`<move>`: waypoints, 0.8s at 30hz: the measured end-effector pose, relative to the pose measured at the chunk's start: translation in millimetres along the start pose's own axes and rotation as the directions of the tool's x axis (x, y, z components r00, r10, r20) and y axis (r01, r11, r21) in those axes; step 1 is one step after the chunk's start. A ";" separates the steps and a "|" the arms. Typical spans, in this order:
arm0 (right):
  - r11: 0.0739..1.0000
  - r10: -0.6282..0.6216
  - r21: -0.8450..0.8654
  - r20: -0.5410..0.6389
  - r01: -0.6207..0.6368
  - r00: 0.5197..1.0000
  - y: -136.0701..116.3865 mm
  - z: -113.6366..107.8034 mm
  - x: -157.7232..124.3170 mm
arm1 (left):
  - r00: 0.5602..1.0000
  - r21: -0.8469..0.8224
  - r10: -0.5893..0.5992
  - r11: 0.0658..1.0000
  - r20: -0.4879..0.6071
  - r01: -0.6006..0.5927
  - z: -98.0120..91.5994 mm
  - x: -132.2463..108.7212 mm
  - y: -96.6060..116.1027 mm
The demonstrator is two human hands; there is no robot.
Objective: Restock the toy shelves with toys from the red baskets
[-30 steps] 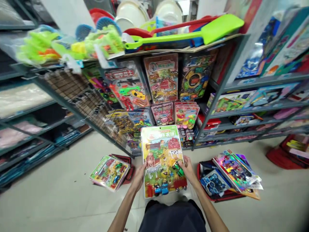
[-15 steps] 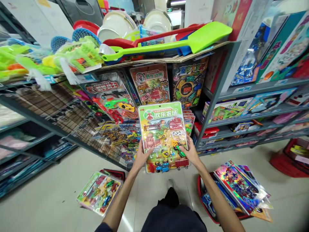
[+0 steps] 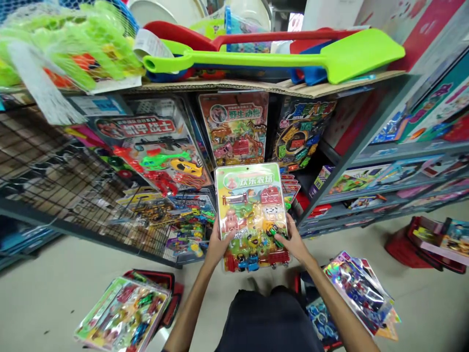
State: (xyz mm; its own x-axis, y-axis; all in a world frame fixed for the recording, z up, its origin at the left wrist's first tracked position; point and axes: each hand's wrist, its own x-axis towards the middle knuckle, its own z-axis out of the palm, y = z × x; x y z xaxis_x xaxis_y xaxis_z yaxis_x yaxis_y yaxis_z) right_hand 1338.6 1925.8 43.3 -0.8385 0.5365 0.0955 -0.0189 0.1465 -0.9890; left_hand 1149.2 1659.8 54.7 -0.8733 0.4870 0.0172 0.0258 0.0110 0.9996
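Observation:
A farm toy blister pack point(image 3: 252, 210) with a green header and small plastic animals, tractors and fences is upright in front of me. My left hand point(image 3: 221, 242) grips its lower left edge, thumb on the front. On the lower right edge my right hand point(image 3: 293, 239) holds it the same way. Just behind the pack hang a brown-red wild animal toy pack point(image 3: 238, 129) and a dark toy pack point(image 3: 302, 132). A robot warrior toy pack point(image 3: 154, 142) hangs to their left.
A bright green toy shovel point(image 3: 361, 54) lies on the cardboard-covered top shelf point(image 3: 234, 85). At lower left, similar farm packs point(image 3: 124, 313) rest on a red-and-black basket point(image 3: 176, 298). Shiny packs point(image 3: 355, 288) top another basket at lower right. A wire mesh panel point(image 3: 73, 186) stands left.
My view has moved closer to the shelf, and the hanging packs look larger. Both hands still hold the farm toy pack, now slightly lower in view.

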 end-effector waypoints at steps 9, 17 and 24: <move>0.988 0.149 0.026 0.058 -0.151 0.987 45.3 3.9 -37.5 | 0.992 0.088 -0.078 0.992 -0.101 0.087 -1.5 -52.0 -63.0; 0.993 0.107 0.046 -0.005 -0.106 0.994 41.0 -9.8 -26.6 | 0.996 0.128 -0.052 0.990 -0.068 0.060 16.5 -47.2 -43.8; 0.997 0.070 0.033 -0.023 -0.069 0.997 60.0 -20.8 -30.9 | 0.996 0.207 -0.018 0.978 -0.082 0.034 30.7 -60.7 -41.2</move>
State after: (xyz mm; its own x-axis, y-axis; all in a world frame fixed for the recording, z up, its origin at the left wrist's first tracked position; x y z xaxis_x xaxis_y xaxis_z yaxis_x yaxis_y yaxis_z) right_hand 1374.8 1935.3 -16.7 -0.8252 0.5641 0.0289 0.0207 0.0812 -0.9965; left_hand 1216.0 1656.7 11.8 -0.9107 0.4130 0.0014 0.0958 0.2079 0.9735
